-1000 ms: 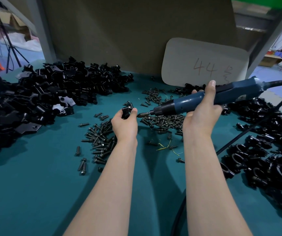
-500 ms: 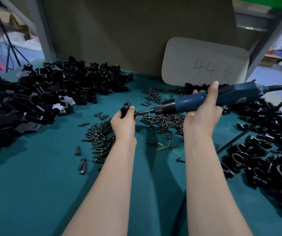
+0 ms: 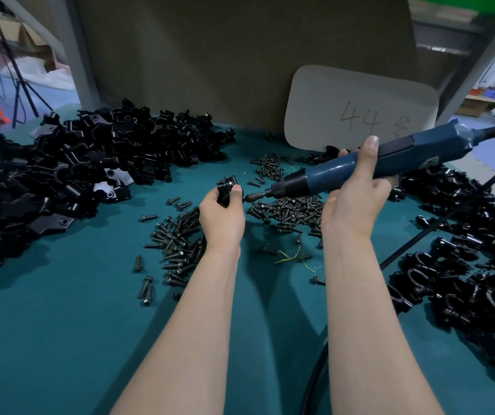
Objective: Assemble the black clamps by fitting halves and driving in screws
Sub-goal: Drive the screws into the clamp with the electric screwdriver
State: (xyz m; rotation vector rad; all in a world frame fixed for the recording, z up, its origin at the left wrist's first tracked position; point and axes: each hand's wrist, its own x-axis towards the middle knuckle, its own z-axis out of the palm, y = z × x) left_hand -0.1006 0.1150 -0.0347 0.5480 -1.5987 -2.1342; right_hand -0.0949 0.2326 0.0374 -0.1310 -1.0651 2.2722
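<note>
The clamp [image 3: 227, 189] is over the middle of the worktop [image 3: 60, 330], held clear of the teal surface by the left hand [image 3: 221, 218], whose thumb and fingers curl round it from below. The bit of the driver [image 3: 327, 172] meets the clamp's right side, just beside the thumb. The right hand [image 3: 355, 199] wraps the driver's blue body, with the fingers closed round it and the thumb laid straight up across it. The tool slants up toward the right edge, and its cable [image 3: 314, 375] crosses the worktop to the near edge. Loose screws [image 3: 288, 209] lie under and between the hands, one heap below the driver and another just left of the left wrist. A large pile of halves [image 3: 90, 166] fills the far left corner. Along the right edge are heaped closed clamps [image 3: 464, 274]. A white card [image 3: 345, 94] marked "44" leans on the back board at the far edge.
</note>
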